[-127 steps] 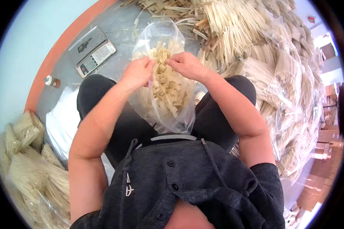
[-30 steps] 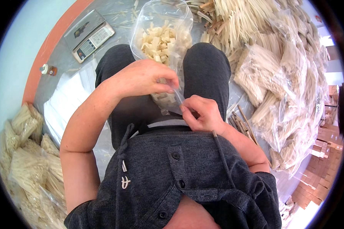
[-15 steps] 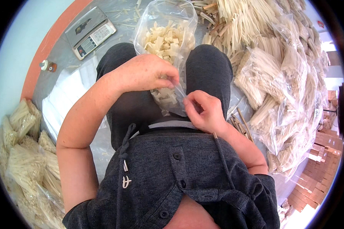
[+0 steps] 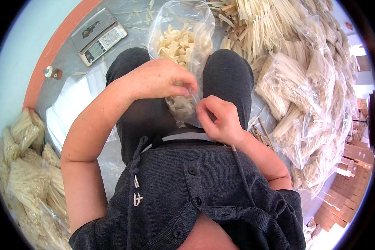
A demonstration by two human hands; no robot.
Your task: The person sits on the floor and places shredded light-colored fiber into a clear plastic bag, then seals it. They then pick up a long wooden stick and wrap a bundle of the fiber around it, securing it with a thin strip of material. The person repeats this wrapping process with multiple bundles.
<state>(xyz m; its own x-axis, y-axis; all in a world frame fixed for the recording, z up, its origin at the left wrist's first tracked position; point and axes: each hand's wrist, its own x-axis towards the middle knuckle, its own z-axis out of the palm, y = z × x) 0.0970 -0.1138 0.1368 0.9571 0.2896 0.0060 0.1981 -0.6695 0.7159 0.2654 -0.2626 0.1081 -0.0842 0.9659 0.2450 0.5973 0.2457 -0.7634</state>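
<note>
Between my knees stands a large clear plastic bag (image 4: 202, 16) holding many short, flat cream-coloured pieces (image 4: 176, 46). My left hand (image 4: 164, 81) reaches across in front of it, thumb and fingers pinched on a fold of clear plastic. Close beside it on the right, my right hand (image 4: 221, 118) pinches the same clear plastic between thumb and curled fingers, a little lower and nearer my waist. Whether this fold belongs to the large bag or to a smaller one, I cannot tell. More pale pieces show through the plastic below my left hand.
A digital scale (image 4: 102, 39) rests on the grey floor at the far left, with a small bottle (image 4: 53, 72) by the wall. White sheets (image 4: 73, 104) lie beside my left leg. Bagged pale strips pile up on the right (image 4: 289, 83) and at the lower left (image 4: 33, 179).
My right hand has shifted slightly left and up along the plastic, closer to my left hand. My left hand has hardly moved and keeps its pinch.
</note>
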